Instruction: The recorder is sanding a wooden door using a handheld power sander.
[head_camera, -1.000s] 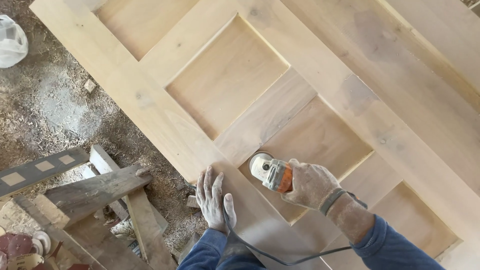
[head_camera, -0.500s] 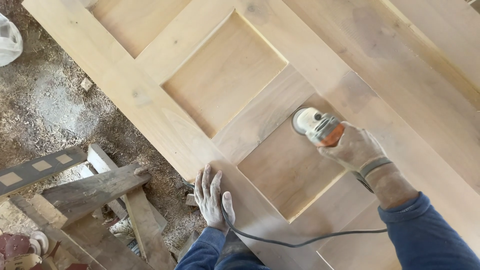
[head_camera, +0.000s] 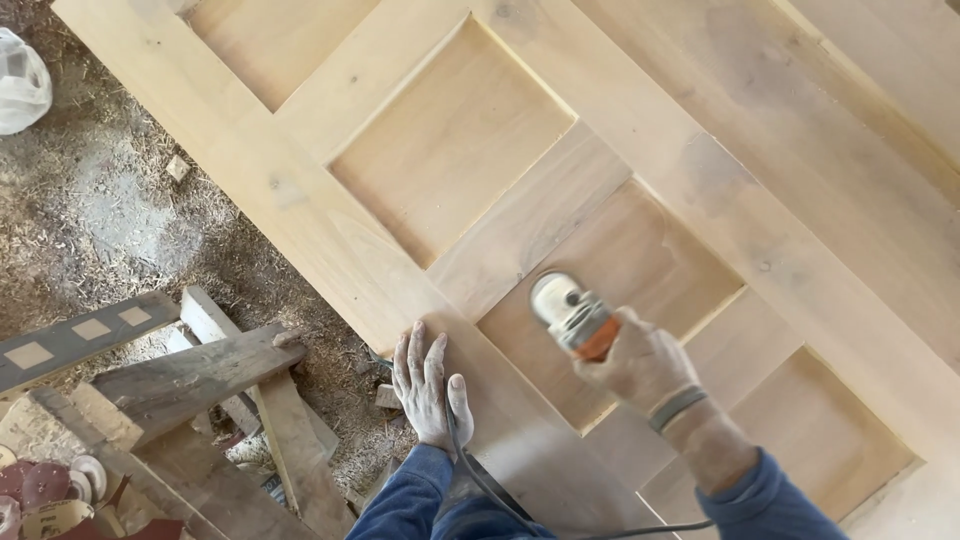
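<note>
**Sander held on a recessed door panel**

While the left hand (head_camera: 428, 388) is laid flat, fingers spread, on the outer frame rail of the large pale wooden panelled door (head_camera: 300, 200), the right hand (head_camera: 640, 365) is closed around the orange and grey body of a small handheld power sander (head_camera: 572, 313). The sander's round whitish head is set against the upper corner of a square recessed panel, close to the cross rail that divides it from the next panel. Nothing is gripped by the left hand; only its palm and fingers are pressed on the wood near the door's edge. A grey band is worn at the right wrist, and both forearms are covered by blue sleeves. A thin black power cord (head_camera: 500, 500) is seen trailing from beside the left wrist across the door's lower part towards the right sleeve.

Beyond the door's edge, a floor strewn with sawdust and shavings (head_camera: 90, 220) is seen. Rough grey wooden planks (head_camera: 190, 375) are stacked crosswise there, near the left hand. A white plastic bag (head_camera: 20, 85) is seen at the far left edge, and a small wooden offcut (head_camera: 178, 168) lies on the sawdust.
</note>
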